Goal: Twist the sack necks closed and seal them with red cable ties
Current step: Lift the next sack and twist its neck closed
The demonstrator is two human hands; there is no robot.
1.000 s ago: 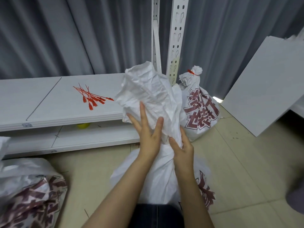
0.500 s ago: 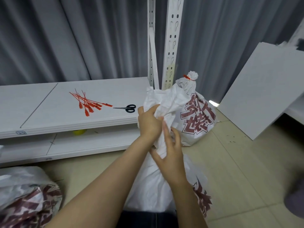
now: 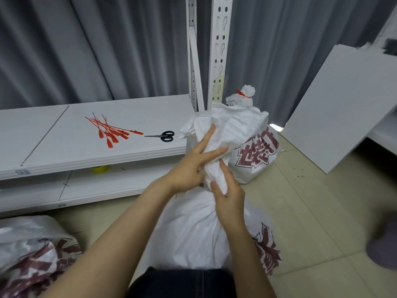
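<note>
A white sack [image 3: 193,229] with dark red print stands on the floor right in front of me. Its neck [image 3: 216,175] is gathered into a narrow twist, and the loose top [image 3: 234,125] fans out above. My right hand [image 3: 228,196] grips the twist low down, thumb and fingers wrapped round it. My left hand [image 3: 193,166] lies against the neck higher up, index and middle finger straight along the fabric. A bunch of red cable ties [image 3: 109,132] lies on the white shelf [image 3: 53,151] to the left, out of both hands' touch.
Black scissors [image 3: 162,136] lie beside the ties. Behind my sack sits a sack [image 3: 257,155] closed with a red tie [image 3: 242,94]. Another sack [image 3: 32,254] lies at lower left. A white board [image 3: 343,108] leans at right. Perforated shelf posts [image 3: 219,50] rise behind.
The wide, open sack top has been gathered and twisted into a narrow neck. My left hand went from clutching the top to lying with straight fingers; my right hand now wraps the neck lower.
</note>
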